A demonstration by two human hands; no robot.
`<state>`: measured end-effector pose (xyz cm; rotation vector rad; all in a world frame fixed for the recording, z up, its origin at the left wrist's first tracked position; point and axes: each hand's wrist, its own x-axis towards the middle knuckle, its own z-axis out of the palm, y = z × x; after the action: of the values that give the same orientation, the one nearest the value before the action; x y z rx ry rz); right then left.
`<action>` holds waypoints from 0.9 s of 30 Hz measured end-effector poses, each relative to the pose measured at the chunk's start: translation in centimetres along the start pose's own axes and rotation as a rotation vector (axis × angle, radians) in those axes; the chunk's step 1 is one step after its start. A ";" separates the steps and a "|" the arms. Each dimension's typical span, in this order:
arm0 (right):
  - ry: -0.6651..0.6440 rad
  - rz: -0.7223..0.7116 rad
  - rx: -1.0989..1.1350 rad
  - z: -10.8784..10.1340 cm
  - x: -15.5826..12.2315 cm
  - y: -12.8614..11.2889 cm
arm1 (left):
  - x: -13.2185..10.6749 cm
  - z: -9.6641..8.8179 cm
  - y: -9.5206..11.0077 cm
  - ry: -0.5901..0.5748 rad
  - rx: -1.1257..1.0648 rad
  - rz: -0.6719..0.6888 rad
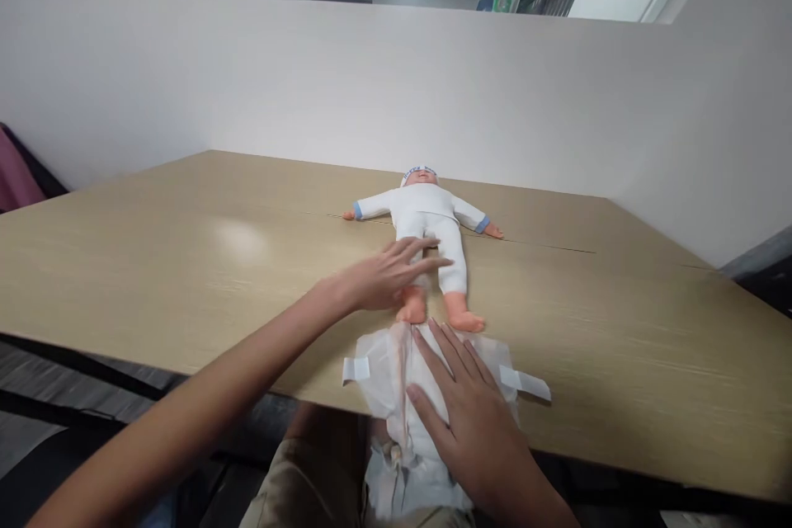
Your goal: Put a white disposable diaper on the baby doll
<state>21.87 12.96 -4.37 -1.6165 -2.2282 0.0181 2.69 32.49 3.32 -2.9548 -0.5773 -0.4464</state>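
Note:
On the table lies a baby doll on its back, in white clothes with blue cuffs, arms spread and bare feet toward me. My left hand is over the doll's legs, fingers spread and slightly blurred; whether it touches them I cannot tell. My right hand lies with fingers stretched out on an unfolded white diaper just below the doll's feet. The diaper's side tabs stick out left and right, and its near end hangs over the table edge toward my lap. Part of it is hidden under my right hand.
The wooden table has a thin seam running across it behind the doll's legs. A white partition wall rises at its back. Dark pink cloth shows at the far left. My legs are below the front edge.

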 end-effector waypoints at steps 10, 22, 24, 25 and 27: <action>0.090 -0.136 -0.083 0.9 -0.3 1.3 | 5.7 2.8 -0.5 -0.060 0.007 0.421; -0.189 -0.017 -0.003 0.8 6.8 4.6 | 8.7 -5.7 -5.3 0.093 -0.827 0.166; -0.210 -0.002 0.008 1.0 10.0 5.5 | 9.0 -6.5 -6.4 0.121 -0.877 0.129; -0.208 0.000 0.009 1.2 11.7 6.0 | 9.2 -6.8 -6.7 0.144 -0.885 0.129; -0.178 -0.015 0.010 1.8 15.2 7.2 | 9.3 -7.2 -7.2 0.190 -0.883 0.133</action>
<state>23.93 29.73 -3.11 -1.6503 -2.3672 0.1756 6.28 41.31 13.29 -3.6394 -0.1663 -1.2182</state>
